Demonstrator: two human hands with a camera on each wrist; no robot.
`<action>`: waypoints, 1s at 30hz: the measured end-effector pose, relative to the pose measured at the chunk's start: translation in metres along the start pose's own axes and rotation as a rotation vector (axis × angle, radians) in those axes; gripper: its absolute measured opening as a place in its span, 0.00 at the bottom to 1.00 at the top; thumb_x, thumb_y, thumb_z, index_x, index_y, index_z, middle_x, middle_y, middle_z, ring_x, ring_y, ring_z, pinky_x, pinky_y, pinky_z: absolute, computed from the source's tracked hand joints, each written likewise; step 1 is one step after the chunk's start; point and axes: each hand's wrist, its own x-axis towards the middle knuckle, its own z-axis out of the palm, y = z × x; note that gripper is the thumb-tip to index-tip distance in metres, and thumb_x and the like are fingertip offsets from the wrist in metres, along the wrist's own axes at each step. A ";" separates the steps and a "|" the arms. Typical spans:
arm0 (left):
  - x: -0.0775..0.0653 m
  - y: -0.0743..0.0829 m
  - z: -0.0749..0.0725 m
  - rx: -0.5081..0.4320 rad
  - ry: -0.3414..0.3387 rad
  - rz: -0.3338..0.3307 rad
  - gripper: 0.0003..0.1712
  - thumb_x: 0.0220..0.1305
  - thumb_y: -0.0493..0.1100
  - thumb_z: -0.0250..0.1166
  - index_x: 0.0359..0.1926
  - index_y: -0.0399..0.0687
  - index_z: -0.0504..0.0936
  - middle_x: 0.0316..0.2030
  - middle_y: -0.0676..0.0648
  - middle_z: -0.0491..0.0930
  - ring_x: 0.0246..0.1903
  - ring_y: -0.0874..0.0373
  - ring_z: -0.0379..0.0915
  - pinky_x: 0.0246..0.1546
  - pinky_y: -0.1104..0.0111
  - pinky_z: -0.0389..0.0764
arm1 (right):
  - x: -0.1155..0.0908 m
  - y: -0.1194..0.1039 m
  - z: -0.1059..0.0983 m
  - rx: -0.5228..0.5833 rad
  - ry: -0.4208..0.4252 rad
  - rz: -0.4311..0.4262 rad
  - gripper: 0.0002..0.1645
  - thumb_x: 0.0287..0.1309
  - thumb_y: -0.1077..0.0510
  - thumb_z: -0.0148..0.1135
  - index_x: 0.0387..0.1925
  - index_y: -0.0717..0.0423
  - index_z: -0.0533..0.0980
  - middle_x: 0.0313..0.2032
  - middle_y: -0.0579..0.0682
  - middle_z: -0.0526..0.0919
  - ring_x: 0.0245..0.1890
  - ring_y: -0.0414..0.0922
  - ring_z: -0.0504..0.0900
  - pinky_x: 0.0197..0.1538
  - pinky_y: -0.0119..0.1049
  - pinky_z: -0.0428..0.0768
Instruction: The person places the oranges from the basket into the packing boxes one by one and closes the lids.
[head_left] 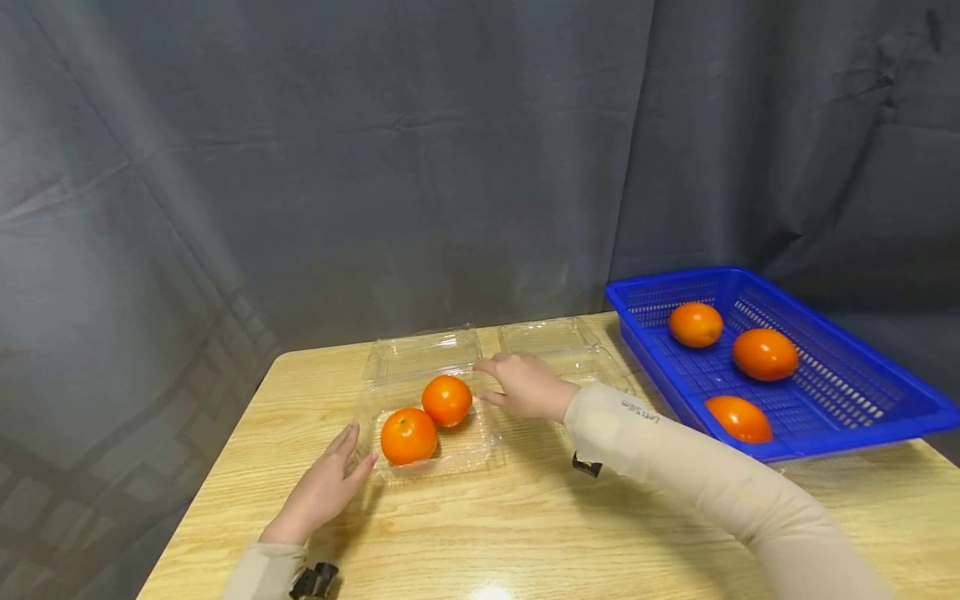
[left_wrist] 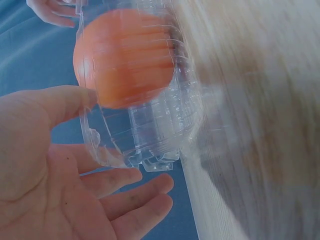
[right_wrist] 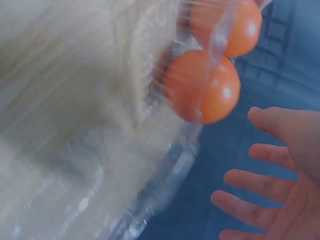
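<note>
Two oranges sit side by side in a clear plastic clamshell box, the nearer orange (head_left: 408, 436) at front left and the farther orange (head_left: 447, 400) behind it. The box's tray (head_left: 465, 454) faces me, and its raised lid (head_left: 423, 354) leans back. At the box's left side is my left hand (head_left: 318, 492); in the left wrist view its thumb (left_wrist: 75, 101) overlaps the rim, the other fingers loosely spread. My right hand (head_left: 528, 386) reaches over the box's right side with fingers extended and holds nothing. In the right wrist view its fingers (right_wrist: 260, 185) are spread apart from the oranges.
A second clear clamshell box (head_left: 551, 335) lies open to the right, partly hidden by my right arm. Farther right, a blue plastic basket (head_left: 652, 367) holds several oranges, including one orange (head_left: 765, 354). The wooden table (head_left: 465, 542) ends at a grey curtain (head_left: 420, 167).
</note>
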 end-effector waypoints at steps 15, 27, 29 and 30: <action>0.000 0.000 0.000 -0.003 0.019 0.013 0.41 0.71 0.57 0.45 0.70 0.32 0.46 0.71 0.32 0.44 0.69 0.35 0.46 0.66 0.42 0.56 | -0.023 0.039 -0.055 -0.116 0.124 0.018 0.27 0.56 0.50 0.63 0.55 0.58 0.74 0.48 0.59 0.82 0.47 0.55 0.81 0.53 0.54 0.77; -0.001 -0.001 0.001 -0.002 0.029 0.022 0.40 0.71 0.56 0.45 0.70 0.31 0.47 0.71 0.31 0.44 0.69 0.35 0.45 0.67 0.43 0.55 | -0.043 0.086 -0.076 -0.167 0.104 0.156 0.28 0.56 0.51 0.63 0.56 0.60 0.72 0.51 0.63 0.79 0.44 0.59 0.81 0.51 0.55 0.78; -0.001 -0.001 0.001 -0.002 0.033 0.023 0.40 0.71 0.55 0.46 0.70 0.31 0.47 0.71 0.31 0.44 0.69 0.35 0.45 0.67 0.43 0.54 | -0.047 0.094 -0.079 -0.174 0.096 0.182 0.29 0.56 0.51 0.63 0.57 0.60 0.72 0.50 0.64 0.79 0.44 0.59 0.81 0.50 0.55 0.78; -0.001 -0.001 0.001 -0.002 0.033 0.022 0.40 0.71 0.55 0.46 0.70 0.31 0.47 0.71 0.31 0.44 0.69 0.35 0.45 0.67 0.43 0.54 | -0.048 0.099 -0.080 -0.178 0.093 0.193 0.29 0.56 0.51 0.63 0.57 0.60 0.72 0.50 0.65 0.79 0.43 0.59 0.81 0.49 0.55 0.79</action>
